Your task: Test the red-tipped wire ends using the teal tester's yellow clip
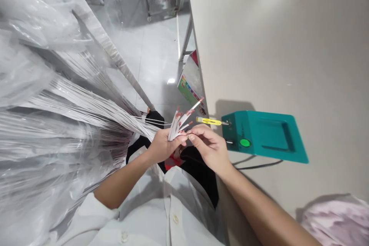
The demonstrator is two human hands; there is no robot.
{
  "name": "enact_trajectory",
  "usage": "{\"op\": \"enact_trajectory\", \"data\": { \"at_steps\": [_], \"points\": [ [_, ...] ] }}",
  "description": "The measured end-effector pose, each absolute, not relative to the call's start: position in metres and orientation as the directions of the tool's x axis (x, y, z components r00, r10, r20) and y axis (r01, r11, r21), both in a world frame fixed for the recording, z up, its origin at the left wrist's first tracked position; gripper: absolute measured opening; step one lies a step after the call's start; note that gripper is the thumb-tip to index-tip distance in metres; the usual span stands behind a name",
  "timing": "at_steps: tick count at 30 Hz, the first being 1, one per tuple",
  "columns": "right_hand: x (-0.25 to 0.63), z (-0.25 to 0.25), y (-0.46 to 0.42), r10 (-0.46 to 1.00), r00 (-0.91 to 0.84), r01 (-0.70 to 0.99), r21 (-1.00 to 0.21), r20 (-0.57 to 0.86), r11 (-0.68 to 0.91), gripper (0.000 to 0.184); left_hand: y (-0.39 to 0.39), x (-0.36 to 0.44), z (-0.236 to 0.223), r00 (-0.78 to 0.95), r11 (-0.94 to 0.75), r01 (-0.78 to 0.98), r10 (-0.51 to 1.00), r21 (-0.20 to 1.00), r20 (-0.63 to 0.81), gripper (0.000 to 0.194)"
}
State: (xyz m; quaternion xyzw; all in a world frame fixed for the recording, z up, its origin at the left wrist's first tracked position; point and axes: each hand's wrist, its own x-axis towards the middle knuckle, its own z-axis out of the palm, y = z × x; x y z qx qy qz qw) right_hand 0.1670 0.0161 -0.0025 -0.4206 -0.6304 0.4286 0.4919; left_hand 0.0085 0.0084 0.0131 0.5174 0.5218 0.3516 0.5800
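My left hand (163,146) is closed around a bunch of thin white cables (178,121) whose stripped reddish ends fan out above the fist. The cables trail away to the left into a large hanging bundle (72,100). My right hand (209,144) pinches one of the cable ends beside the left hand, fingers pressed together. Just right of both hands stands a teal machine (263,135) with a green button (245,143) and a yellow-sleeved nozzle (209,121) that points toward the cable tips.
The machine rests on a pale table (288,46), its black cord (256,166) trailing off beneath it. Clear plastic sheeting (31,27) covers the cable rack at left. A colourful box (190,84) leans under the table edge. Pink cloth (337,219) lies at bottom right.
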Motion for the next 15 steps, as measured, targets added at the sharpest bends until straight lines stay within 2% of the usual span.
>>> {"op": "enact_trajectory", "data": {
  "at_steps": [3,6,9,12,15],
  "points": [
    [0.173,0.005,0.020,0.926,-0.240,0.202,-0.918,0.291,0.340,0.004,0.013,0.002,0.018,0.305,0.225,0.194,0.911,0.955,-0.277,0.025],
    [0.179,0.013,0.022,0.845,-0.418,0.314,-0.820,0.333,0.478,0.008,0.018,-0.006,0.025,0.415,0.286,0.193,0.843,0.939,-0.342,0.022],
    [0.182,0.016,0.020,0.708,-0.549,0.413,-0.592,0.445,0.692,0.014,0.021,-0.010,0.027,0.462,0.370,0.166,0.790,0.914,-0.404,0.023],
    [0.183,0.011,0.016,0.645,-0.602,0.553,-0.338,0.470,0.762,0.015,0.020,-0.008,0.026,0.428,0.505,0.123,0.749,0.854,-0.505,0.024],
    [0.186,0.001,0.013,0.659,-0.605,0.615,-0.263,0.446,0.743,0.018,0.016,-0.001,0.021,0.346,0.589,0.004,0.758,0.808,-0.554,0.026]
  ]
}}
